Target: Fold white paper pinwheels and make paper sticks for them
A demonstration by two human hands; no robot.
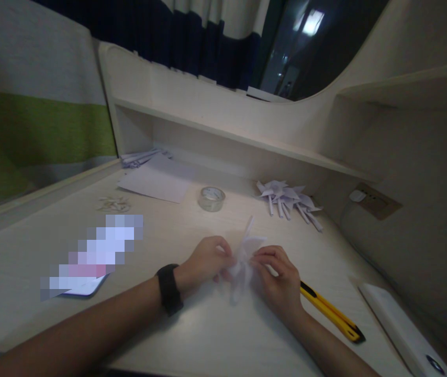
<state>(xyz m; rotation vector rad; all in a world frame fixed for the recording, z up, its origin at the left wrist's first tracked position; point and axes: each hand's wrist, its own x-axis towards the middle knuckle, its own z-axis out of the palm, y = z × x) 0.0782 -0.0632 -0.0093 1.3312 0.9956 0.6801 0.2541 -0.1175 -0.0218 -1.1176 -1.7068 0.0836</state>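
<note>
A white paper pinwheel [241,262] is held up just above the desk, its rolled paper stick [249,226] pointing away from me. My left hand [210,259] pinches its left side between thumb and fingers. From the right, the thumb and fingertips of my right hand [278,272] are closed on another part of the folded paper. Motion blurs the blades, so the folds at the centre cannot be made out. Beneath my right wrist lies a yellow and black utility knife [331,311], its far end partly hidden by the hand.
Behind my hands stands a roll of clear tape [211,199]. Several finished paper pinwheels [286,196] lie at the back right. White paper sheets [156,178], rolled paper sticks [139,157], small pale pieces [114,203] and a phone [90,285] are to the left. A white box-like device [404,324] sits at right.
</note>
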